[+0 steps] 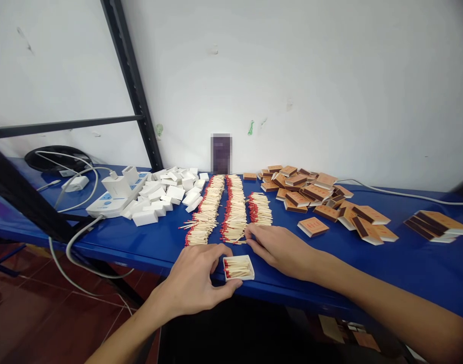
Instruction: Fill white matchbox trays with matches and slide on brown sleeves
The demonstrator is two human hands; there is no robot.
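Note:
My left hand (201,275) curves around a small white matchbox tray (253,273) at the table's front edge, thumb on the near side and fingers on the far side. Matches (237,266) with red heads lie in the tray, heads to the left. Just behind it, my right hand (273,245) is closed in a pinch at the near end of the middle row of matches (234,212), its fingertips on match ends. A longer row (205,212) lies to the left and a shorter pile of matches (260,208) to the right.
White empty trays (174,192) are heaped at left, beside a power strip (113,199) with chargers and cables. Brown matchbox sleeves (311,189) are piled at right, with a stack (438,226) farther right. A black shelf post (135,81) rises at left. A blurred dark object (221,154) stands by the wall.

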